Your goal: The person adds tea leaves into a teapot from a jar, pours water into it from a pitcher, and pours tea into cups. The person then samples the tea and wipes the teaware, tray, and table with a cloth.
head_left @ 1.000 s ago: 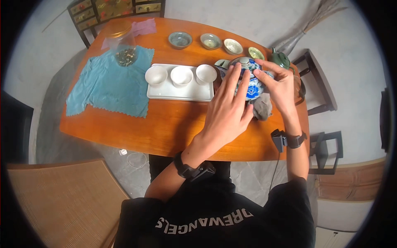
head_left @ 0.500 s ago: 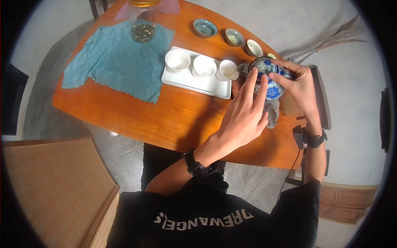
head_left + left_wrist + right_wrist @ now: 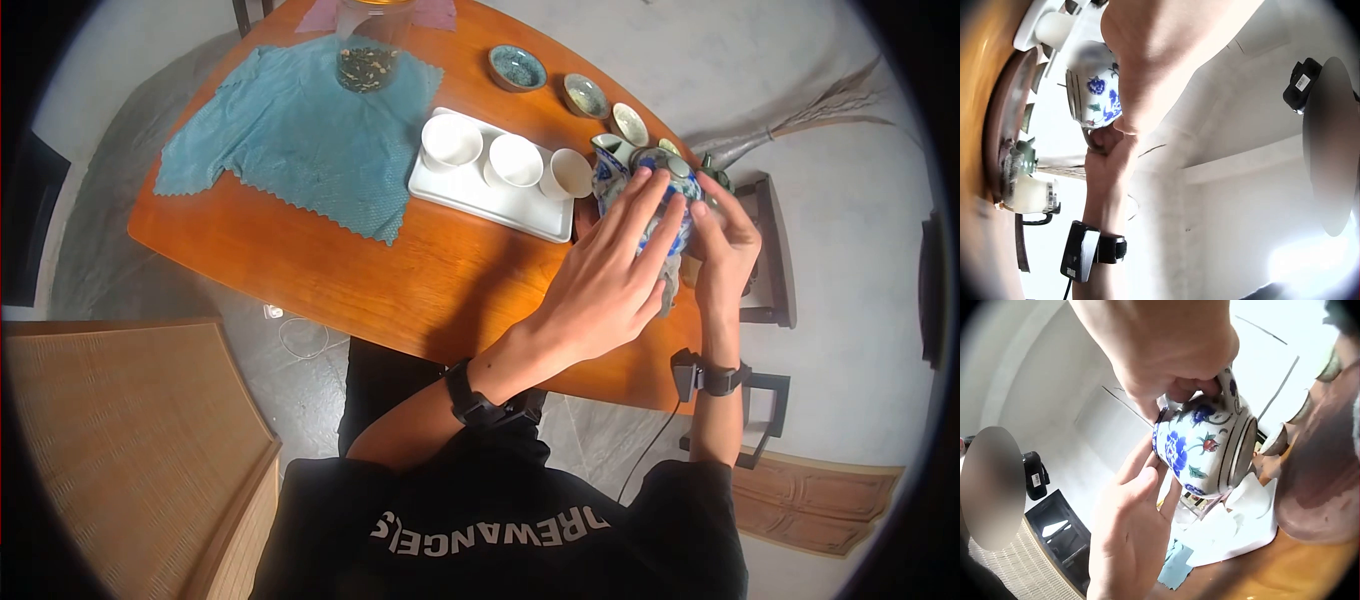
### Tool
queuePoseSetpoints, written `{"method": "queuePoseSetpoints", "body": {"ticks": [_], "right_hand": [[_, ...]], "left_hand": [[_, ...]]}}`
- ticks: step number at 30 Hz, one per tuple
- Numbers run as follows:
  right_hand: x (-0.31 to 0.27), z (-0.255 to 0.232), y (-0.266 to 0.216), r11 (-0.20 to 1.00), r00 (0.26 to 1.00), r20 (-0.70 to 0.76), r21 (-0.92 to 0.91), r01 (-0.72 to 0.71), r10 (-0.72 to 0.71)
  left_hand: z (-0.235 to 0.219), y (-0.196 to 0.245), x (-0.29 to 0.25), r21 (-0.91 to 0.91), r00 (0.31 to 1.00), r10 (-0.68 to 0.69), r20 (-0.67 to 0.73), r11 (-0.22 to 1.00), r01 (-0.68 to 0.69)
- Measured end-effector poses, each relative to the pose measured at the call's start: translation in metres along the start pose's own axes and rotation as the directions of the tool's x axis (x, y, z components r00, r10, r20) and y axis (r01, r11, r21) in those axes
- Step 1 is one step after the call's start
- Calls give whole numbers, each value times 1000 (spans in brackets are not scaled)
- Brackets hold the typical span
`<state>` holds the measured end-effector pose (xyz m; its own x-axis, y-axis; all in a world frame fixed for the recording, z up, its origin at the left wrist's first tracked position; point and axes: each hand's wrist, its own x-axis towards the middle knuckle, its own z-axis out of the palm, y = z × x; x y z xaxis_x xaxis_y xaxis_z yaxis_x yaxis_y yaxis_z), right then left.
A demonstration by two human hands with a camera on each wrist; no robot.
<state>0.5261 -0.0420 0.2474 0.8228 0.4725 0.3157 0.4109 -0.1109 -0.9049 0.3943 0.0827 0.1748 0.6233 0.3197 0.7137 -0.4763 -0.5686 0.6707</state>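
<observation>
Grip closed, the right hand holds one teapot by its handle; the left hand, fingers extended, touches it.
Three white cups share one tray.

A tea room, perhaps in a home, is suggested by the wooden table, set with white cups, small bowls and a jar of dried leaves. Pale walls and decorative dried stalks are also seen.
</observation>
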Motion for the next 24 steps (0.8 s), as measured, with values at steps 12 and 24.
{"method": "queuePoseSetpoints", "body": {"ticks": [12,24], "right_hand": [[36,44,-67,930,919,393,-329,164,-23],[31,49,-75,909,908,416,-359,210,-45]], "left_hand": [[-14,-7,-13,-13,992,-66,-103,998,65],[-18,-10,-15,-56,990,-68,-122,997,61]]}}
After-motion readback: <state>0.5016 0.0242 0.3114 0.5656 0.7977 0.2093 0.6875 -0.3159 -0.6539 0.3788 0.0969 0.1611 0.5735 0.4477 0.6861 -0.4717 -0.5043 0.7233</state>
